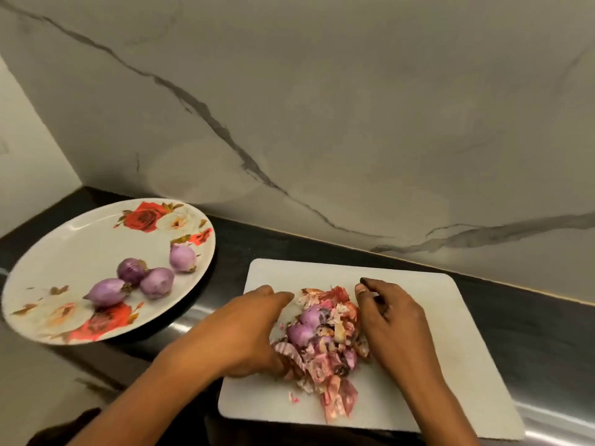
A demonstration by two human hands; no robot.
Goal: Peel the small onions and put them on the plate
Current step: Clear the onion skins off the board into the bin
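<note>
A white plate (80, 246) with red rose prints sits at the left and holds several peeled purple onions (156, 282). On the white cutting board (450, 349) lies a heap of pink and brown onion skins (335, 371) with a few purple onions (310, 317) half buried in it. My left hand (248, 326) rests against the heap's left side, fingers loosely curved along it. On the right side of the heap is my right hand (389, 320), its fingers bent down over the skins. Neither hand visibly holds an onion.
The board and plate lie on a dark glossy counter (531, 320) that meets a white marble-veined wall (322, 107) at the back. A strip of counter separates plate and board. The board's right half is bare.
</note>
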